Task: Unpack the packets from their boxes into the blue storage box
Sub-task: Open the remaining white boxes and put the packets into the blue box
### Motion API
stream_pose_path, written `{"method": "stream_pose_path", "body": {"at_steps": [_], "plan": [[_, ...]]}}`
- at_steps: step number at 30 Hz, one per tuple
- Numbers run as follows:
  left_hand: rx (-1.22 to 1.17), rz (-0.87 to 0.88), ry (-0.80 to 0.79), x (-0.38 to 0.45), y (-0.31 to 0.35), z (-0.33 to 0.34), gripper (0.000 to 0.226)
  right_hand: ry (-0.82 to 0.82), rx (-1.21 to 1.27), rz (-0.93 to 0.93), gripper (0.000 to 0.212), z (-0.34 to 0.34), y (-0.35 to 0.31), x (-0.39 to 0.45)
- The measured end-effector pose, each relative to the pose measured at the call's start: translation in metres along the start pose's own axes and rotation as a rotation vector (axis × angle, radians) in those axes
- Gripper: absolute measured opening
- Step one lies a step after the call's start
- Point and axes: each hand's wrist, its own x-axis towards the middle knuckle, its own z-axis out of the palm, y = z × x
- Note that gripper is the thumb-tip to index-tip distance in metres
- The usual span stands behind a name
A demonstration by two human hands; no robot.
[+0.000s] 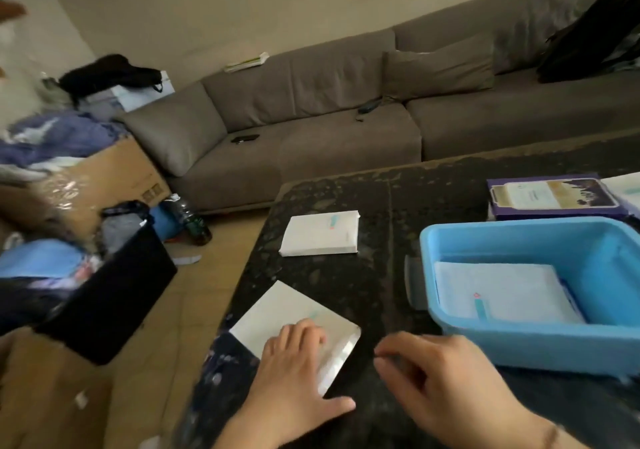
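A long grey fabric sofa [311,109] runs behind the dark speckled stone table [381,206]. On the table's right side sits the blue plastic storage box [602,341], with a flat white packet [505,289] lying inside it. A purple printed cardboard box [554,196] lies just behind it. A second white packet [320,232] rests mid-table (apart from everything else). The left hand [294,372] lies flat, fingers relaxed, on a third white packet [294,313] at the near edge. The right hand [446,376] hovers beside it, fingers loosely curled, holding nothing.
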Motion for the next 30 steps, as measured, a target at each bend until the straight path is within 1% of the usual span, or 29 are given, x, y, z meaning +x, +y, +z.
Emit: {"method": "stream_pose_path", "body": {"at_steps": [2,4,6,7,8,10,12,14,17,19,21,22,24,27,30], "plan": [[-0.063,-0.039,0.081,-0.01,-0.005,0.0,0.067,-0.089,-0.028,0.046,0.023,0.031,0.0,-0.002],[-0.092,-0.021,0.16,-0.017,-0.009,-0.002,0.05,-0.183,0.007,0.112,0.028,0.055,0.002,-0.006],[-0.065,0.032,0.222,-0.021,-0.014,0.001,0.031,-0.243,-0.023,0.151,0.032,0.07,0.002,-0.007],[-0.066,0.031,0.232,-0.022,-0.017,0.004,0.027,-0.255,-0.039,0.156,0.033,0.075,0.0,-0.006],[-0.082,0.023,0.25,-0.022,-0.021,0.007,0.025,-0.26,-0.059,0.155,0.033,0.08,-0.001,-0.005],[-0.14,0.045,0.378,-0.022,-0.028,0.012,0.025,-0.229,-0.073,0.121,0.034,0.09,-0.001,-0.003],[-0.19,0.056,0.506,-0.023,-0.033,0.013,0.032,-0.171,-0.126,0.036,0.036,0.101,-0.002,0.002],[-0.22,0.044,0.599,-0.024,-0.035,0.01,0.037,-0.136,-0.128,-0.003,0.04,0.107,-0.008,0.009],[-0.251,0.03,0.626,-0.026,-0.039,0.006,0.041,-0.097,-0.185,-0.072,0.042,0.117,-0.016,0.021],[-0.265,0.024,0.634,-0.028,-0.04,0.005,0.047,-0.061,-0.231,-0.108,0.038,0.121,-0.02,0.026],[-0.271,0.027,0.647,-0.029,-0.041,0.003,0.05,-0.069,-0.287,-0.13,0.037,0.125,-0.024,0.031],[-0.268,0.033,0.656,-0.03,-0.042,0.002,0.051,-0.081,-0.306,-0.126,0.04,0.126,-0.026,0.034],[-0.264,0.04,0.666,-0.03,-0.044,0.002,0.05,-0.075,-0.337,-0.121,0.041,0.128,-0.028,0.038],[-0.257,0.048,0.673,-0.028,-0.047,0.002,0.046,-0.043,-0.347,-0.14,0.034,0.131,-0.028,0.039],[-0.229,0.074,0.669,-0.027,-0.047,0.006,0.04,-0.036,-0.331,-0.176,0.04,0.131,-0.023,0.034]]}}
